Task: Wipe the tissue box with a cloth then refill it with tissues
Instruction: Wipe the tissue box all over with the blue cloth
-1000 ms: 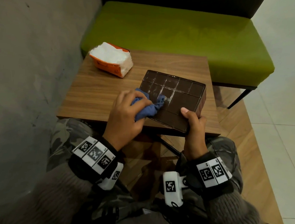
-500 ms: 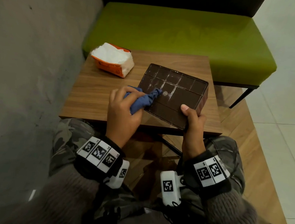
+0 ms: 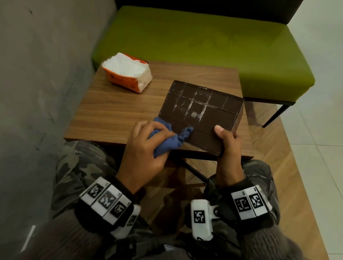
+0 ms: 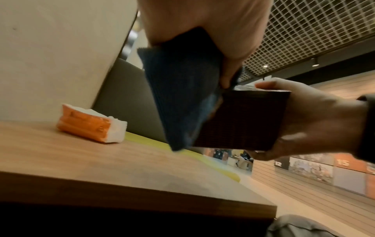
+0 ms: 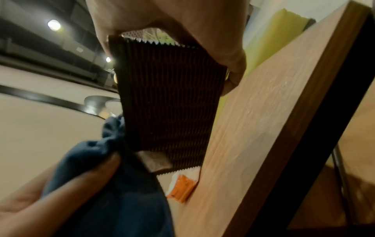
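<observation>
At six o'clock on the table (image 3: 114, 112), the tissue box (image 3: 199, 113) is gripped by the right hand (image 3: 229, 153) and wiped with the cloth (image 3: 168, 140) bunched in the left hand (image 3: 144, 148); pale smears toward twelve o'clock probably need wiping next.

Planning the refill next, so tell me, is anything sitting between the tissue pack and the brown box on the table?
Nothing visible. Bare table lies between the tissue pack and the box. Both hands are at the box's near edge, left holding the cloth, right gripping the corner.
</observation>
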Tool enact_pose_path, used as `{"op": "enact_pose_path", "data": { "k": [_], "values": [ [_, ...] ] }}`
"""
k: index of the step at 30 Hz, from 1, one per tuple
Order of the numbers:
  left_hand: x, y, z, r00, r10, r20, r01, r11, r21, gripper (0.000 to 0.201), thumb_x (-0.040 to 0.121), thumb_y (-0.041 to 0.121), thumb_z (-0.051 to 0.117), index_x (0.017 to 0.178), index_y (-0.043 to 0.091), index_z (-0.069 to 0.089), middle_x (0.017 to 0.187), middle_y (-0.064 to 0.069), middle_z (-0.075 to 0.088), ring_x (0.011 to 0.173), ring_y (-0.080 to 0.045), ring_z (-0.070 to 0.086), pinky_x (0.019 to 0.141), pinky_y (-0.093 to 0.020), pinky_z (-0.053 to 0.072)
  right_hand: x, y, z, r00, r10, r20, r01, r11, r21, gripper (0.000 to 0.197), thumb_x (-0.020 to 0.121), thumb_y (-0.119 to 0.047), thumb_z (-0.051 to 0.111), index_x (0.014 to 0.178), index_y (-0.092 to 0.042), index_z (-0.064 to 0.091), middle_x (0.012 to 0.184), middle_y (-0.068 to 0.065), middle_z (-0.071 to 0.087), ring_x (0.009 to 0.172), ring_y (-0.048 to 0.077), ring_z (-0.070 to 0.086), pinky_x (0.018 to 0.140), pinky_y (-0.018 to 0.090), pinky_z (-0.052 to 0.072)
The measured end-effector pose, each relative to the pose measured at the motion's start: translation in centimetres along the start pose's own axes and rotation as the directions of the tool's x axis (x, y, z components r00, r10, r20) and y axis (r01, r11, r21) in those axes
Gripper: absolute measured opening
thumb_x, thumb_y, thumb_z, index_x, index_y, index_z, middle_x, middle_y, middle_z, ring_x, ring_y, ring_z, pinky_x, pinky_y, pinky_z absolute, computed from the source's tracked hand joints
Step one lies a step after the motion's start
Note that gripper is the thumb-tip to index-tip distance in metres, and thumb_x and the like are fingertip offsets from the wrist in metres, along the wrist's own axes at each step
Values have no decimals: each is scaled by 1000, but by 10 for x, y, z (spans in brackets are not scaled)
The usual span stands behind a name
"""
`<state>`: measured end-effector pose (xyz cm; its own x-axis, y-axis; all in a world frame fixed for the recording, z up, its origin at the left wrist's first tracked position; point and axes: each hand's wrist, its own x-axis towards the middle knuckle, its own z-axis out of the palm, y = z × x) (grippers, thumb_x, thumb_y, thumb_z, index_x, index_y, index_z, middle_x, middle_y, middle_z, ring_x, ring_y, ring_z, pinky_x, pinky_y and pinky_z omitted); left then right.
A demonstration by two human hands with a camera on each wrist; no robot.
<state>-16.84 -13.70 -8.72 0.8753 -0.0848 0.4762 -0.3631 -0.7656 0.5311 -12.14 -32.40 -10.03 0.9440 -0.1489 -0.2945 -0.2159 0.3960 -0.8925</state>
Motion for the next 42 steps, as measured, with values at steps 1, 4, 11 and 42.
{"op": "enact_pose_path", "data": {
  "k": [1, 4, 11, 42],
  "values": [
    [-3, -5, -3, 999, 14, 29, -13, 1000, -8, 26, 77, 25, 58, 98, 13, 66, 102, -3, 58, 99, -17, 46, 81, -25, 37, 0, 0, -1, 1000, 3, 20, -2, 1000, -25, 92, 53, -44, 75, 130, -9, 38, 126, 15, 57, 109, 28, 64, 89, 43, 56],
    [1, -14, -19, 971, -238, -19, 231, 956, -182, 13, 82, 35, 62, 83, 22, 62, 84, 9, 59, 80, -3, 52, 72, -14, 40, -2, 1, -1, 996, 14, 88, -7, 997, -78, 93, 57, -44, 74, 134, -6, 40, 127, 17, 58, 110, 29, 64, 88, 41, 56],
    [22, -50, -51, 609, -528, 591, 789, 328, -520, 106, 36, 92, 57, 119, 26, 57, 115, -1, 65, 103, -12, 65, 95, -31, 47, -4, -26, -4, 935, 125, 330, -91, 989, -116, 49, 80, -38, 55, 120, -11, 61, 117, 14, 68, 105, 26, 66, 89, 42, 53],
    [1, 28, 6, 974, 226, 36, -228, 971, 75, 47, 82, 28, 61, 127, 31, 47, 130, 4, 42, 112, -19, 44, 89, -22, 41, -13, -9, 20, 1000, -5, 24, 8, 992, -128, 102, 51, -53, 70, 134, -8, 33, 120, 5, 58, 112, 25, 60, 95, 47, 51]
  ]
}}
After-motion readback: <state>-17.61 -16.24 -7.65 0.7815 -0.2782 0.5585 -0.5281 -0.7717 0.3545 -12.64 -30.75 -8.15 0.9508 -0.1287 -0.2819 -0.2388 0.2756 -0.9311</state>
